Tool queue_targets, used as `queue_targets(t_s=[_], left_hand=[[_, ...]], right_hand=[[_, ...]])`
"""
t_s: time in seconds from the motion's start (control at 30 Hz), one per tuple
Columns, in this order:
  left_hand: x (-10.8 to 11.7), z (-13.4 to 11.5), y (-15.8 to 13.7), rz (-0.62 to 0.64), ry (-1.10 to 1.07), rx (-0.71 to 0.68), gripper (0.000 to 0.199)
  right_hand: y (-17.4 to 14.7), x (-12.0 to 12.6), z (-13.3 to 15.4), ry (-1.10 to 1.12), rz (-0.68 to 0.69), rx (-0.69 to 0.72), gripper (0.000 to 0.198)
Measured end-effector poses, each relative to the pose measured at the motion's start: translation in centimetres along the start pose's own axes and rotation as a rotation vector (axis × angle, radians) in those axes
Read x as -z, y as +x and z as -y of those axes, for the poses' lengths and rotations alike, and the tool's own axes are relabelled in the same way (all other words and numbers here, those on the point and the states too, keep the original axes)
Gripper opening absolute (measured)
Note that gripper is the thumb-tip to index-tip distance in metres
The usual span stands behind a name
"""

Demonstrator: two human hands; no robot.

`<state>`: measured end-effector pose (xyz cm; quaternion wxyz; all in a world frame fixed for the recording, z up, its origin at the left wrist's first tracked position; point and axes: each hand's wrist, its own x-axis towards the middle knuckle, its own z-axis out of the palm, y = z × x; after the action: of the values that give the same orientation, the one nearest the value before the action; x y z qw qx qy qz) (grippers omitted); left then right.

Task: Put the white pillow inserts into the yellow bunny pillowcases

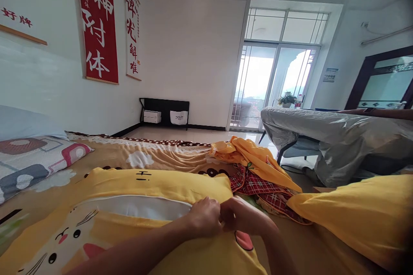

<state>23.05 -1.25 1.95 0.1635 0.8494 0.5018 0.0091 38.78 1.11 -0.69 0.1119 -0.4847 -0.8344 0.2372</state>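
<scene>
A yellow pillowcase [190, 258] with a cartoon cat face lies on the bed. A long opening along it shows a white pillow [138, 207] inside. At the right end of this opening, my left hand [206, 215] is closed on the pillowcase edge. Close beside it, my right hand [240, 217] is bent at the wrist, its fingers pinched at the same edge. The hands nearly touch, and their fingertips are partly hidden, so any zipper pull between them cannot be made out.
A yellow pillow [361, 219] lies on the right. Beyond my hands are crumpled orange cloth [254, 159] and red plaid cloth [258, 187]. A patterned pillow [38, 161] is at left. A plastic-covered table [342, 133] stands at right, with a person's forearm [383, 113] resting on it.
</scene>
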Motion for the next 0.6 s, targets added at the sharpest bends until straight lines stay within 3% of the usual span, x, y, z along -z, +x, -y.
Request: queue_targets(t_s=[0.2,0.43,0.6], left_hand=[[-0.1,1.1,-0.1,-0.056,0.023,0.029,0.028],[1.5,3.7,-2.5,-0.045,0.091,0.040,0.024],[1.3,5.2,-3.8,-0.107,0.042,0.019,0.018]], right_hand=[[0.1,0.3,-1.3,0.057,0.012,0.003,0.012],[0.7,-0.1,-2.4,0.112,0.059,0.045,0.013],[0.0,0.3,-1.7,0.076,0.069,0.041,0.009]])
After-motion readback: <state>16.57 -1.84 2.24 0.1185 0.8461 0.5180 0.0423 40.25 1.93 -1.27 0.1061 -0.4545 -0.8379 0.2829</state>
